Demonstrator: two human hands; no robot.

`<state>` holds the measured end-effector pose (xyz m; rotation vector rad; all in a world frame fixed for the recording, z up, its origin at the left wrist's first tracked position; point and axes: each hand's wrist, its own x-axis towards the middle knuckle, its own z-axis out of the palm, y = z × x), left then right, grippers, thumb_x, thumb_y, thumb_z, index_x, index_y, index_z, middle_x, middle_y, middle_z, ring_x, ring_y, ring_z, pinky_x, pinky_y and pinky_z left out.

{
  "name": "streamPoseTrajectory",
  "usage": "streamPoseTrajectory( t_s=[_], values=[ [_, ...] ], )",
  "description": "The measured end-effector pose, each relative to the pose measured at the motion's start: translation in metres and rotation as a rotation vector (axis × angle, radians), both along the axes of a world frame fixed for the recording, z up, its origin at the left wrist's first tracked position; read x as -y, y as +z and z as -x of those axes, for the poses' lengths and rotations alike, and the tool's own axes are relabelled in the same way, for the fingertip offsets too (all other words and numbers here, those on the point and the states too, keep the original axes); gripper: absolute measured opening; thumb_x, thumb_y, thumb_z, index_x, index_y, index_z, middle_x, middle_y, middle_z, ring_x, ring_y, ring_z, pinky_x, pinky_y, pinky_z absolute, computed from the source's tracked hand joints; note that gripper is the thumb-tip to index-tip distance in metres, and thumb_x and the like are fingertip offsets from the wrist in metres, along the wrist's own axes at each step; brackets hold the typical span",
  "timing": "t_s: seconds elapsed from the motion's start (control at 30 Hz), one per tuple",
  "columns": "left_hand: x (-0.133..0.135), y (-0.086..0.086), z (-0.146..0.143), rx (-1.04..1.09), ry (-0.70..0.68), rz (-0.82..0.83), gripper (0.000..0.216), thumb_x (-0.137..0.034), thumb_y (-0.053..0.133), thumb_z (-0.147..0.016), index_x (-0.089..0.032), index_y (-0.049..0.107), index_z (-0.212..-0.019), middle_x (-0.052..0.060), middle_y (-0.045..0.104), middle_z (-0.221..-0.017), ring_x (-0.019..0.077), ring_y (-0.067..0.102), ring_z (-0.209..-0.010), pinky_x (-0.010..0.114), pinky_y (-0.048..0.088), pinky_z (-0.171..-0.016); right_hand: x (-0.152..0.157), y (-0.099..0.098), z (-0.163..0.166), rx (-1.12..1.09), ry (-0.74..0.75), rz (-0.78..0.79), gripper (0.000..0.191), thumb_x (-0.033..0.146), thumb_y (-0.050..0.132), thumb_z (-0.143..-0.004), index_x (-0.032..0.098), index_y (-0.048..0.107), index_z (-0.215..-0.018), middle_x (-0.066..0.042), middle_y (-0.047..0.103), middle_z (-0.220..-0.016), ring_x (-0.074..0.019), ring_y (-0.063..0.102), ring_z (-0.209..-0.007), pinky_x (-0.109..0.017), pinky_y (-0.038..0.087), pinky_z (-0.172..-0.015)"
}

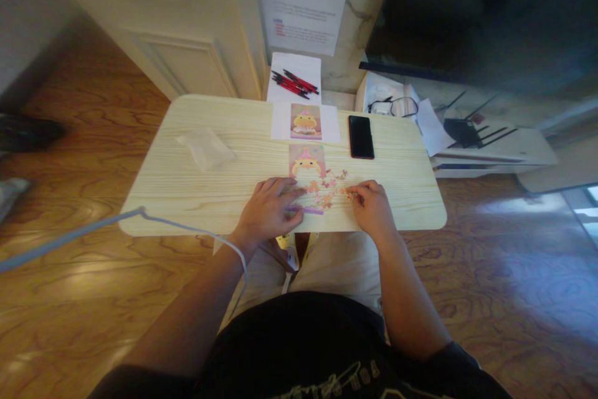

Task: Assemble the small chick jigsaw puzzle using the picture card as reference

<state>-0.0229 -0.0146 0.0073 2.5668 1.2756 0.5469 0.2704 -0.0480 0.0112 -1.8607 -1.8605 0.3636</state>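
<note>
A partly assembled jigsaw puzzle [306, 157] with a yellow cartoon figure in a pink hat lies near the table's front edge. Its upper part and a purple bottom strip are in place. My left hand [270, 209] lies on its left side, fingers spread over the puzzle's edge. Several loose puzzle pieces [327, 188] are scattered across the middle and to the right. My right hand [372, 206] is at the right end of these pieces, thumb and fingers pinched together at a small piece. A picture card [306, 121] showing the same figure lies behind the puzzle on white paper.
On the pale wooden table [187, 193] are a clear plastic bag [205, 149] at left and a black phone [361, 137] at right. Red and black pens [295, 83] lie on paper behind the table. A grey cable [187, 223] crosses the left front edge. A router [461, 132] stands at right.
</note>
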Motion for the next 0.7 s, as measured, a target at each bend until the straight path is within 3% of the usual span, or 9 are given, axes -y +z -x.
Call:
streamPoseTrajectory(
  t_s=[0.3, 0.53, 0.7],
  values=[
    [0.0, 0.002, -0.001, 0.039, 0.021, 0.006, 0.048, -0.038, 0.064, -0.088, -0.028, 0.065, -0.135, 0.009, 0.063, -0.14, 0.0331, 0.055, -0.129, 0.051, 0.044, -0.107, -0.001, 0.002, 0.018, 0.028, 0.041, 0.012, 0.03, 0.02, 0.06, -0.094, 0.024, 0.078, -0.118, -0.01, 0.065, -0.114, -0.0284, 0.059, -0.109, -0.046, 0.05, -0.1],
    [0.0, 0.002, -0.002, 0.05, 0.061, -0.005, 0.045, -0.039, 0.062, -0.089, -0.022, 0.062, -0.132, 0.012, 0.065, -0.136, 0.0337, 0.056, -0.128, 0.05, 0.045, -0.106, -0.005, 0.001, 0.018, 0.011, 0.039, 0.055, 0.014, 0.019, 0.063, -0.093, 0.021, 0.074, -0.101, -0.01, 0.067, -0.112, -0.0285, 0.059, -0.109, -0.044, 0.049, -0.097],
    [0.0, 0.001, -0.001, 0.036, 0.049, -0.011, 0.044, -0.04, 0.063, -0.089, -0.023, 0.064, -0.13, 0.012, 0.065, -0.136, 0.0337, 0.056, -0.127, 0.05, 0.045, -0.105, -0.005, 0.005, 0.017, -0.047, 0.044, 0.059, 0.013, 0.014, 0.062, -0.091, 0.023, 0.069, -0.098, -0.005, 0.071, -0.096, -0.024, 0.064, -0.094, -0.038, 0.05, -0.088]
  ],
)
